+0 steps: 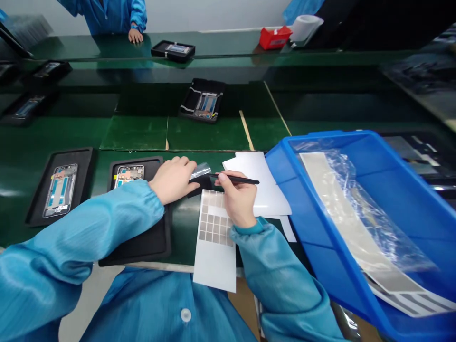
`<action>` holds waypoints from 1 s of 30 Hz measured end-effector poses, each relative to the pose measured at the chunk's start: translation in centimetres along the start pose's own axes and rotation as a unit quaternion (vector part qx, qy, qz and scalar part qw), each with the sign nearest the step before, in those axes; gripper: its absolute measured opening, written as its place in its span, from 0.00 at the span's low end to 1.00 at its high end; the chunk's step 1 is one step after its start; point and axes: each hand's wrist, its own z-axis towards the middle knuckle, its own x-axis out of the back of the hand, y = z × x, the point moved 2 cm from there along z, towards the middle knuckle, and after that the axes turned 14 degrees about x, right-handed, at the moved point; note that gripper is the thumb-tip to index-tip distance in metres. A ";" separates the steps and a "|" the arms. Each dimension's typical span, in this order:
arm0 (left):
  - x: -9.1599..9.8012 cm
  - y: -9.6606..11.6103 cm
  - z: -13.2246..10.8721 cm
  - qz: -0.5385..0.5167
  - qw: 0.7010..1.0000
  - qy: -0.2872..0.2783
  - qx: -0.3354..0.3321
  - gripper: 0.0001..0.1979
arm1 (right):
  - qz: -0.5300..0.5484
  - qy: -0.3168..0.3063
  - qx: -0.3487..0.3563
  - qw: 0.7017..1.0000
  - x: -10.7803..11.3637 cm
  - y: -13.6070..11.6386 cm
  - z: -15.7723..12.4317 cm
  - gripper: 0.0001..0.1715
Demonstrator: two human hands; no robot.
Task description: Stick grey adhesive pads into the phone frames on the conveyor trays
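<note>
My right hand (240, 197) grips a pair of black tweezers (245, 180), their tips pointing left. Those tips reach a piece of clear plastic film (201, 171), which sticks out from the curled fingers of my left hand (174, 180). Beneath the film is a dark patch I cannot make out. A white sheet with rows of grey square stickers (215, 232) lies below my hands and hangs over the table edge, partly behind my right hand. Left of it, a black tray (153, 244) bears a phone frame (130, 173), partly covered by my left forearm.
Another black tray (35, 209) with a phone frame (60, 190) lies at left. White paper sheets (270, 194) sit beside a blue bin (302, 204) holding sticker strips and plastic bags. Further trays (203, 99) lie beyond. Across the table is a co-worker's hand (135, 36).
</note>
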 end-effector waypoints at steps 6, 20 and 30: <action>-2.1 2.9 2.9 0.019 0.999 0.027 -0.005 0.17 | -0.021 0.037 0.037 0.998 0.9 -0.6 0.8 0.13; -2.9 1.0 3.4 -0.152 0.987 0.050 -0.021 0.08 | -0.101 -0.024 0.106 0.989 1.1 -1.7 1.0 0.06; -2.7 1.1 3.4 -0.167 0.985 0.031 -0.007 0.07 | -0.113 -0.028 0.118 0.986 1.1 -1.5 0.8 0.06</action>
